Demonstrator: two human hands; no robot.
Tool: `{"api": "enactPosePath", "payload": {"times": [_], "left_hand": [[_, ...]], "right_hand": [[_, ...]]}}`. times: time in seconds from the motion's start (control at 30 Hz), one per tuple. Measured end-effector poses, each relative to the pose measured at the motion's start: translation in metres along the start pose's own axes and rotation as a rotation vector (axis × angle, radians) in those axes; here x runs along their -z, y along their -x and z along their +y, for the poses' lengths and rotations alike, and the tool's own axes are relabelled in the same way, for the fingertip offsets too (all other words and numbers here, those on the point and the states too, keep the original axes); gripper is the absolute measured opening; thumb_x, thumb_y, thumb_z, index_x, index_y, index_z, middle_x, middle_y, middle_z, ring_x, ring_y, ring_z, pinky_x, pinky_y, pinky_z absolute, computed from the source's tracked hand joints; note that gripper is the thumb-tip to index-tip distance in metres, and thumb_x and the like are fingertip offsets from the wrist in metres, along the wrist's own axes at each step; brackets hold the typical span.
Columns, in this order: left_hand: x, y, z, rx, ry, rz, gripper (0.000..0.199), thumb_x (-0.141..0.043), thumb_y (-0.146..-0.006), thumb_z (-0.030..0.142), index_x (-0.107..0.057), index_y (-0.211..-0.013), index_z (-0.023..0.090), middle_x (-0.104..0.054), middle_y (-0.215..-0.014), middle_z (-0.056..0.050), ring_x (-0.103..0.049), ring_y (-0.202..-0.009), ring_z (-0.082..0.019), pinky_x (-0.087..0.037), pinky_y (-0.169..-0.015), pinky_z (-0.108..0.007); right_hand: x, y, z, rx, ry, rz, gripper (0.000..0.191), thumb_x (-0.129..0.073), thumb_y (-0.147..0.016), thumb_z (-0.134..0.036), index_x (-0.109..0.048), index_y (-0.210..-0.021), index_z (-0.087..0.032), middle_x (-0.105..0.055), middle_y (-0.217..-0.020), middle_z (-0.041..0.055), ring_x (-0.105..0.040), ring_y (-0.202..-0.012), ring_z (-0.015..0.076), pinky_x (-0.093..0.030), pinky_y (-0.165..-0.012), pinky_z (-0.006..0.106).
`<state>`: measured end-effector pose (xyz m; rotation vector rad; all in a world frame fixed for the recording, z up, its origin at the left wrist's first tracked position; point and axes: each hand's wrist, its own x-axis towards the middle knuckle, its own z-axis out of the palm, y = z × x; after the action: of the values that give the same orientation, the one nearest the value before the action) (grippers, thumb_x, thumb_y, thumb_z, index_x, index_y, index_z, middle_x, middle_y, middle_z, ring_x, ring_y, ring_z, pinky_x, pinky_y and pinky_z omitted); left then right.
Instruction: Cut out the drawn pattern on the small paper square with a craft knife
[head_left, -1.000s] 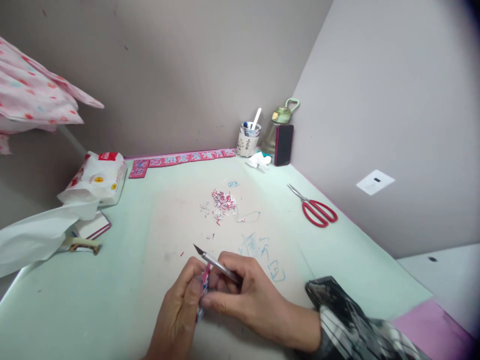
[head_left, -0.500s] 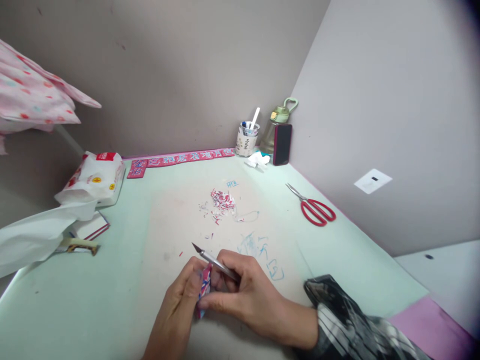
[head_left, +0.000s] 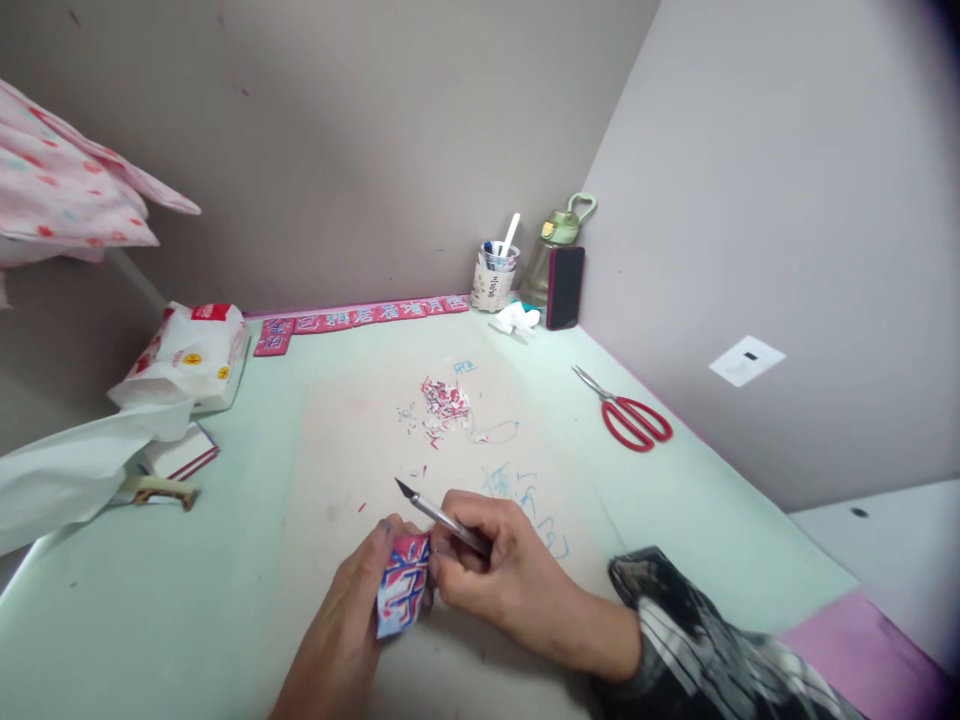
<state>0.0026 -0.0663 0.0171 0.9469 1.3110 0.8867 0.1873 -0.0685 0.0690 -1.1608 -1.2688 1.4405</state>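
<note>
A small carved piece (head_left: 403, 588), with red, white and blue character strokes on its face, is gripped in my left hand (head_left: 351, 590). My right hand (head_left: 495, 570) is closed around the silver handle of a craft knife (head_left: 442, 517), whose blade points up and to the left, clear of the piece. Fingers of my right hand meet the piece's right edge; their exact hold is partly hidden. Beyond my hands lies a pile of red and white shavings (head_left: 445, 400) on the beige board (head_left: 337, 430).
Red-handled scissors (head_left: 634, 420) lie on the right. Similar carved pieces (head_left: 364, 316) line the back wall, near a pen jar (head_left: 493, 278), a green bottle (head_left: 555, 235) and a phone (head_left: 565, 288). A tissue pack (head_left: 187, 355) and a small box (head_left: 180, 452) are on the left.
The carved piece has turned so that its marked face shows more fully toward me. My right hand, with the craft knife, has shifted slightly right.
</note>
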Motion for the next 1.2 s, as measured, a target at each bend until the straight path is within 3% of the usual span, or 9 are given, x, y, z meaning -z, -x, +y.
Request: {"api": "enactPosePath", "payload": {"times": [0.07,0.13,0.23,0.3,0.4,0.53,0.73,0.9,1.2], "left_hand": [[-0.005,-0.001,0.006,0.068,0.194,0.072,0.056,-0.096,-0.055,0.039,-0.07,-0.103,0.028,-0.078,-0.111,-0.003,-0.067,-0.12,-0.031,-0.056,-0.1,-0.034],[-0.012,-0.002,0.016,0.141,0.29,0.038,0.043,-0.077,-0.077,0.062,-0.066,-0.096,0.025,-0.077,-0.096,-0.004,-0.073,-0.102,-0.029,-0.062,-0.087,-0.038],[-0.02,-0.002,0.029,0.299,0.478,0.028,0.044,-0.074,-0.081,0.063,-0.064,-0.093,0.022,-0.074,-0.083,-0.002,-0.073,-0.083,-0.023,-0.063,-0.076,-0.034],[-0.021,-0.002,0.031,0.325,0.487,0.001,0.045,-0.075,-0.079,0.064,-0.064,-0.09,0.021,-0.072,-0.08,-0.002,-0.072,-0.077,-0.02,-0.062,-0.073,-0.032],[-0.02,0.0,0.025,0.271,0.415,-0.147,0.053,-0.073,-0.077,0.073,-0.066,-0.084,0.021,-0.07,-0.074,-0.001,-0.068,-0.069,-0.018,-0.059,-0.068,-0.029],[-0.014,0.001,0.013,0.212,0.324,-0.299,0.058,-0.065,-0.083,0.076,-0.073,-0.096,0.02,-0.075,-0.082,-0.005,-0.069,-0.073,-0.02,-0.06,-0.072,-0.031],[0.0,-0.002,0.018,0.243,0.437,-0.527,0.045,-0.076,-0.087,0.055,-0.074,-0.12,0.025,-0.075,-0.124,-0.008,-0.074,-0.104,-0.025,-0.056,-0.1,-0.038],[0.0,-0.003,0.026,0.222,0.532,-0.698,0.043,-0.069,-0.093,0.054,-0.074,-0.124,0.024,-0.079,-0.115,-0.009,-0.075,-0.102,-0.026,-0.058,-0.096,-0.038],[0.0,0.0,0.032,0.313,0.445,-0.549,0.047,-0.086,-0.077,0.051,-0.078,-0.117,0.027,-0.081,-0.114,-0.007,-0.077,-0.102,-0.025,-0.057,-0.098,-0.036]], "right_hand": [[0.006,-0.001,0.001,0.011,0.044,0.028,0.031,-0.066,-0.074,-0.02,-0.038,-0.06,-0.022,-0.031,-0.059,-0.0088,-0.025,-0.055,0.0075,-0.023,-0.049,0.022],[0.016,-0.004,0.002,0.018,0.078,0.079,0.022,-0.064,-0.076,-0.022,-0.046,-0.063,-0.021,-0.035,-0.058,-0.0084,-0.028,-0.055,0.0082,-0.023,-0.05,0.023],[0.027,-0.008,0.003,0.02,0.07,0.173,0.029,-0.064,-0.086,-0.035,-0.053,-0.064,-0.019,-0.045,-0.056,-0.006,-0.035,-0.055,0.0091,-0.029,-0.054,0.025],[0.029,-0.009,0.004,0.021,0.056,0.192,0.032,-0.066,-0.089,-0.041,-0.059,-0.067,-0.018,-0.049,-0.058,-0.0049,-0.04,-0.056,0.0097,-0.033,-0.057,0.025],[0.022,-0.008,0.006,0.001,0.005,0.083,0.024,-0.077,-0.083,-0.039,-0.071,-0.091,-0.017,-0.052,-0.062,-0.006,-0.046,-0.059,0.0102,-0.038,-0.058,0.025],[0.012,-0.005,0.007,-0.036,-0.13,-0.07,0.031,-0.083,-0.08,-0.044,-0.069,-0.086,-0.017,-0.064,-0.072,-0.0014,-0.06,-0.065,0.0132,-0.048,-0.063,0.027],[0.019,-0.006,0.002,-0.064,-0.22,-0.054,0.033,-0.085,-0.081,-0.042,-0.067,-0.085,-0.015,-0.063,-0.066,-0.0033,-0.057,-0.059,0.0093,-0.046,-0.062,0.023],[0.023,-0.004,0.0,-0.045,-0.264,-0.069,0.03,-0.085,-0.082,-0.038,-0.068,-0.086,-0.013,-0.062,-0.065,-0.0035,-0.054,-0.06,0.0083,-0.044,-0.062,0.021],[0.024,-0.004,0.002,-0.024,-0.284,-0.074,0.028,-0.084,-0.084,-0.035,-0.07,-0.092,-0.013,-0.063,-0.071,-0.0022,-0.054,-0.064,0.0085,-0.044,-0.065,0.021]]}}
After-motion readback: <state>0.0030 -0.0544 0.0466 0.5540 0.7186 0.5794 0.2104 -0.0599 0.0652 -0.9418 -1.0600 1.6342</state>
